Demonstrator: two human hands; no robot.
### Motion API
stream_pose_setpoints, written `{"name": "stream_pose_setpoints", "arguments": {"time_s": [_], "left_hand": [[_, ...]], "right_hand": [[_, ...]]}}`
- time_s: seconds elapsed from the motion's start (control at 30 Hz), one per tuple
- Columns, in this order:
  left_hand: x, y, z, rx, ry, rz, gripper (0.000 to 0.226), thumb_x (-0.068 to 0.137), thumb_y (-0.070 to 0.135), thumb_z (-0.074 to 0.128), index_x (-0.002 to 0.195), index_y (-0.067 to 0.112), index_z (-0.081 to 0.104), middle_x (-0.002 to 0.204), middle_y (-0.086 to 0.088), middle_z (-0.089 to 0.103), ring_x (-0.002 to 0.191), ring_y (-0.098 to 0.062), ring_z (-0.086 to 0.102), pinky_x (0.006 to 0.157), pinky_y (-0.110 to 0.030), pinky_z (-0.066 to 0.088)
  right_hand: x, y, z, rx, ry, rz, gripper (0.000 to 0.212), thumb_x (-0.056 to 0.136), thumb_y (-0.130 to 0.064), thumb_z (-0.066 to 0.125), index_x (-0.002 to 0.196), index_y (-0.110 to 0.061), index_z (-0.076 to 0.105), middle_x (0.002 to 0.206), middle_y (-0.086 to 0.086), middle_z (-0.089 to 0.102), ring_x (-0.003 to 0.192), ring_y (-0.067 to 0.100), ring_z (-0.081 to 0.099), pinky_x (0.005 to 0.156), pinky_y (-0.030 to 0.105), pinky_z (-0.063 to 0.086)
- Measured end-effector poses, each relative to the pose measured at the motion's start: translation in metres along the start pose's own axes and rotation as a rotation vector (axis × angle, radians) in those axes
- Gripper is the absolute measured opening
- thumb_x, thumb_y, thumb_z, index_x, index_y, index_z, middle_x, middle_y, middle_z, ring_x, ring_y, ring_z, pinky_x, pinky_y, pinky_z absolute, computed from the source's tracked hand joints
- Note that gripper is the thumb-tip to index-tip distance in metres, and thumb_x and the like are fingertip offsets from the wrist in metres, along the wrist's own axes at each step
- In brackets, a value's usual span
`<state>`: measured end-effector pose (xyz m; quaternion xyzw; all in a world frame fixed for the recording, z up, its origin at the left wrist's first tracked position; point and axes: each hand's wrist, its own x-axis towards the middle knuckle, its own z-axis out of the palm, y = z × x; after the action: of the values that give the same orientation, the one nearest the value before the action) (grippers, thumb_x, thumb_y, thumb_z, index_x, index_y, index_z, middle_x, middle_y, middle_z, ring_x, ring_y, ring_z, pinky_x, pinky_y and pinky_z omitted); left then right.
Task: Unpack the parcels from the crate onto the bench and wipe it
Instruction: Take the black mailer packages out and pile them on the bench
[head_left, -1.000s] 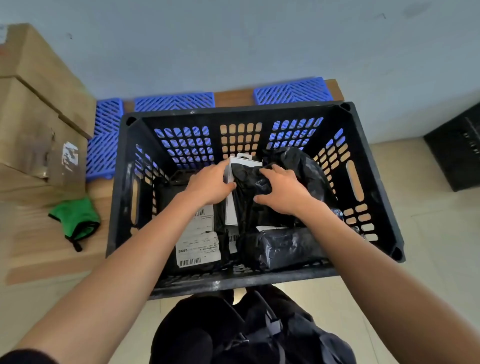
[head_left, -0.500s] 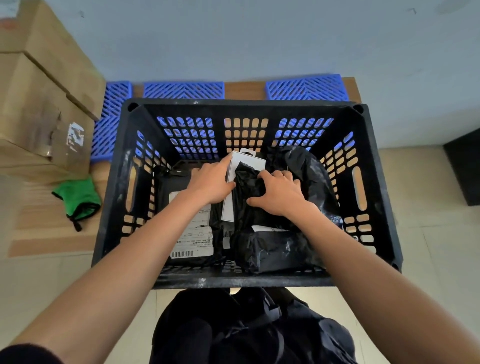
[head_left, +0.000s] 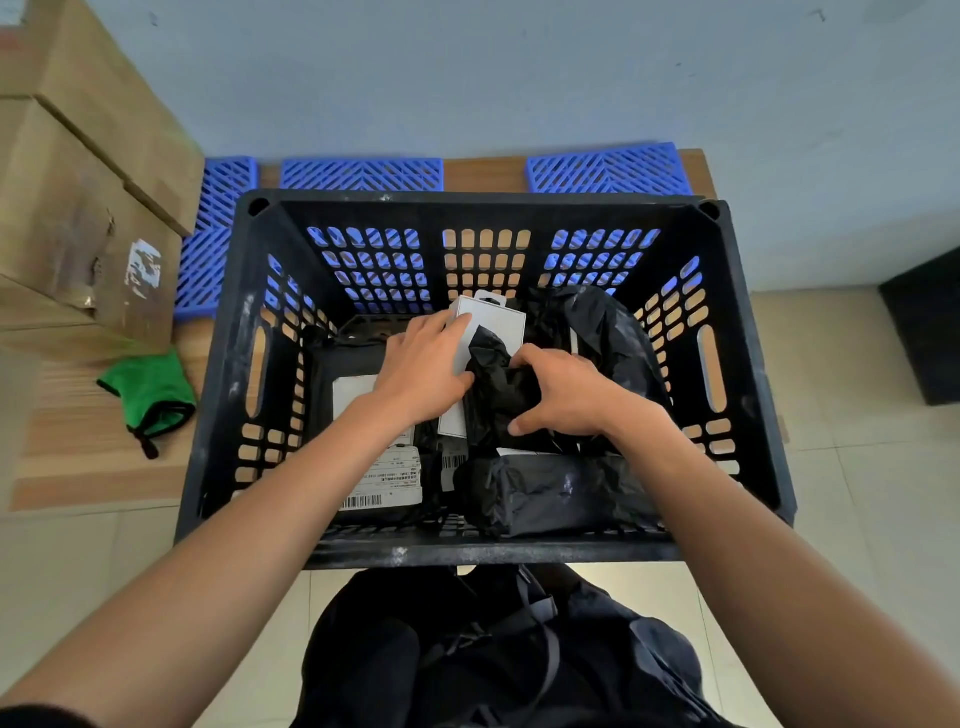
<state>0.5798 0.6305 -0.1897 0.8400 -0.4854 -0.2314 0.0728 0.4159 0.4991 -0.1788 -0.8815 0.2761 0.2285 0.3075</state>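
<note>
Inside the crate (head_left: 748, 364), mid-frame, the left hand (head_left: 421, 369) grips the white box (head_left: 485, 322); the right hand (head_left: 566, 395) clutches a black parcel (head_left: 498, 395), seemingly ready to lift.

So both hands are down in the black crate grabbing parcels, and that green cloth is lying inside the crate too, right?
Not quite. The head view shows the green cloth lying on the bench, outside the black crate to its left. Both the left hand and right hand are indeed in the crate on parcels.
</note>
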Motion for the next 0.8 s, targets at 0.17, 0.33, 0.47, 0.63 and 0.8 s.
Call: {"name": "stream_pose_setpoints", "arguments": {"time_s": [0.17, 0.33, 0.47, 0.63, 0.8], "left_hand": [[-0.003, -0.001, 0.001, -0.015, -0.005, 0.000, 0.079, 0.094, 0.045, 0.065, 0.160, 0.022, 0.027, 0.165, -0.001, 0.030, 0.150, -0.026, 0.024, 0.115, -0.055, 0.028], [-0.008, -0.001, -0.005, -0.055, -0.012, 0.006, 0.075, 0.095, 0.048, 0.064, 0.158, 0.023, 0.031, 0.163, 0.001, 0.033, 0.150, -0.024, 0.024, 0.115, -0.055, 0.027], [-0.013, 0.003, -0.019, -0.172, 0.054, 0.014, 0.067, 0.095, 0.046, 0.065, 0.154, 0.024, 0.041, 0.160, 0.002, 0.038, 0.149, -0.023, 0.027, 0.116, -0.055, 0.030], [-0.019, 0.005, -0.040, -0.380, 0.110, 0.018, 0.058, 0.098, 0.036, 0.065, 0.151, 0.019, 0.047, 0.155, 0.000, 0.047, 0.146, -0.019, 0.039, 0.119, -0.041, 0.033], [-0.026, 0.005, -0.055, -0.533, 0.142, -0.034, 0.050, 0.099, 0.038, 0.064, 0.147, 0.025, 0.053, 0.147, 0.004, 0.056, 0.138, -0.015, 0.048, 0.111, -0.029, 0.035]], "right_hand": [[0.000, 0.005, 0.003, -0.058, 0.050, -0.019, 0.089, 0.075, -0.039, 0.086, 0.148, -0.028, 0.038, 0.135, 0.000, 0.052, 0.134, 0.027, 0.036, 0.114, 0.049, 0.022], [-0.003, 0.004, -0.002, -0.082, 0.073, -0.060, 0.073, 0.076, -0.040, 0.085, 0.140, -0.029, 0.053, 0.112, -0.007, 0.049, 0.125, 0.025, 0.037, 0.110, 0.047, 0.024], [-0.008, 0.002, -0.019, -0.037, 0.111, -0.067, 0.068, 0.079, -0.034, 0.085, 0.139, -0.029, 0.055, 0.121, 0.000, 0.054, 0.127, 0.027, 0.036, 0.107, 0.048, 0.028], [-0.016, 0.002, -0.049, 0.085, 0.203, -0.095, 0.071, 0.077, -0.027, 0.087, 0.141, -0.022, 0.057, 0.113, -0.001, 0.050, 0.125, 0.026, 0.037, 0.103, 0.042, 0.036], [-0.027, -0.002, -0.075, 0.150, 0.320, -0.134, 0.059, 0.074, -0.021, 0.089, 0.129, -0.021, 0.066, 0.108, 0.001, 0.057, 0.112, 0.028, 0.049, 0.099, 0.042, 0.043]]}}
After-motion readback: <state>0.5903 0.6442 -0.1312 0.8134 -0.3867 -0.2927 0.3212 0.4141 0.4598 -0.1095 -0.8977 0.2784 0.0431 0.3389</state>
